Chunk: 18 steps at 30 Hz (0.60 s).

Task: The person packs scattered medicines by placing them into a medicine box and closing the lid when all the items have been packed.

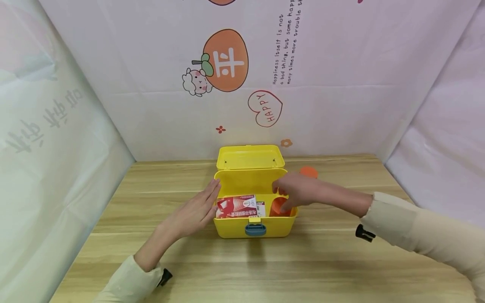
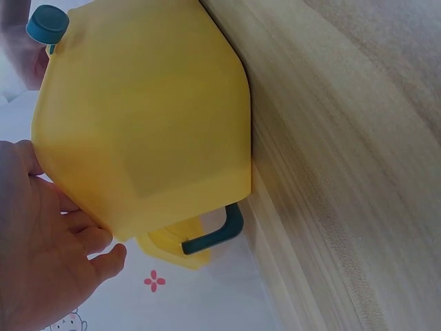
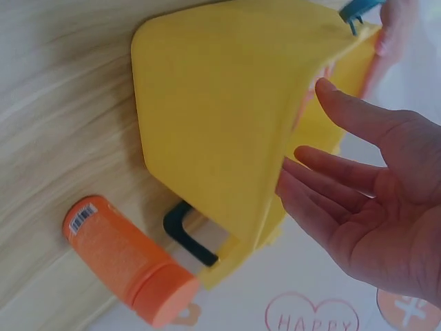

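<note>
A yellow lidded case (image 1: 254, 229) with a blue front latch (image 1: 255, 230) stands with its lid (image 1: 251, 181) raised. Inside lie a red-and-white medicine box (image 1: 236, 206), a smaller white box (image 1: 261, 209) and a round orange container (image 1: 278, 207), partly covered by my right hand. My left hand (image 1: 193, 214), fingers extended, rests at the case's left rim. Over its right side hovers my right hand (image 1: 297, 189), fingers loosely bent; the right wrist view shows nothing in its grasp. An orange bottle (image 3: 127, 255) stands beside the case, mostly hidden by my right arm in the head view.
The case sits on a wood-grain table (image 1: 170, 269) near its back edge. Behind rises a white printed cloth (image 1: 341, 63), and similar cloth hangs at both sides. A dark handle (image 2: 213, 238) sticks out from the case's side.
</note>
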Motion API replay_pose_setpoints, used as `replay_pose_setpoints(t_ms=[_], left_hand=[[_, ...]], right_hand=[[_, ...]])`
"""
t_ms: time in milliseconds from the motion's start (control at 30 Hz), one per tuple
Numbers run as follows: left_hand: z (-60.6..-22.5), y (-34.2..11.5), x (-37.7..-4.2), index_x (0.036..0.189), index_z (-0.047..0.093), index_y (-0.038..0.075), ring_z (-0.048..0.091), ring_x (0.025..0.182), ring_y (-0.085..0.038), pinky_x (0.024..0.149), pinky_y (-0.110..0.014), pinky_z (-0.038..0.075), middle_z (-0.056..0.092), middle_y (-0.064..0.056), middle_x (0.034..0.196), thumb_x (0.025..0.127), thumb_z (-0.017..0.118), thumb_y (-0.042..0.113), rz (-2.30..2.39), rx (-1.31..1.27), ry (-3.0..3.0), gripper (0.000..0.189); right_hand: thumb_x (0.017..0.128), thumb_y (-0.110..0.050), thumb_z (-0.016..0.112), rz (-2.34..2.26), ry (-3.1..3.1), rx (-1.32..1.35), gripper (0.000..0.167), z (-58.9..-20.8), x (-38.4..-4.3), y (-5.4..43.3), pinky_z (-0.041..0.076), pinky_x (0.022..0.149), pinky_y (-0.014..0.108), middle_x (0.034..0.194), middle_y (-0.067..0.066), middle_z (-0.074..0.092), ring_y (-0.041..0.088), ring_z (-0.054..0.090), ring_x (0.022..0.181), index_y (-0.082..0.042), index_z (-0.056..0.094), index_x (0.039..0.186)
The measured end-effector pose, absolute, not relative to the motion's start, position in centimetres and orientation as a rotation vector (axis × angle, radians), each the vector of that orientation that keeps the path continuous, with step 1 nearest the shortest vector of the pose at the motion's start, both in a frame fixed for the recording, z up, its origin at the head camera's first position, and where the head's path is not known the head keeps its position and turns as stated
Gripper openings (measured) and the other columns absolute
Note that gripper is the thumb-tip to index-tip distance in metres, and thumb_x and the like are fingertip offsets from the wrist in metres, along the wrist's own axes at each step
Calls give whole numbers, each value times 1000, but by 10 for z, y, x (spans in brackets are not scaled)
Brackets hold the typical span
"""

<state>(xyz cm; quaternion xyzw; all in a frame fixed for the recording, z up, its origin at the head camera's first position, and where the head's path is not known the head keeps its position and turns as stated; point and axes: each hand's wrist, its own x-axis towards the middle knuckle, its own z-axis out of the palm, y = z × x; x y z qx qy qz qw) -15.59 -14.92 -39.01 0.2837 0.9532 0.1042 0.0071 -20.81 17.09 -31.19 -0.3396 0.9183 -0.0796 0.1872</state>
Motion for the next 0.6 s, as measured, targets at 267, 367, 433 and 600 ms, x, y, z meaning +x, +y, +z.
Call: replay_pose_setpoints(t_ms=[267,367,433,600], left_hand=[[-391,-150,-157,159,17,3,15,156,-25,122,-43,27,11,-8,169,107,39,36,315,901,2986,65],[-391,-150,-157,159,17,2,16,156,-26,122,-44,27,12,-10,169,107,40,35,316,915,2988,65],[-391,-150,-157,159,17,2,16,156,-27,122,-45,27,11,-10,169,107,40,34,318,921,2987,65],[-391,-150,-156,159,15,2,14,156,-26,122,-46,27,10,-10,169,107,40,35,334,921,2979,66]], right_hand=[[80,-17,84,-362,2730,-1020,38,-304,-211,195,60,83,37,101,9,72,24,67,92,-1,69,110],[82,-14,81,-460,2750,-998,37,-301,-214,205,60,86,42,106,12,73,26,68,96,0,69,114],[83,-13,80,-498,2766,-980,38,-300,-216,213,59,88,45,109,13,72,29,68,100,0,68,117],[84,-13,78,-584,2808,-933,46,-302,-225,232,56,93,52,119,19,70,36,67,109,4,63,124]])
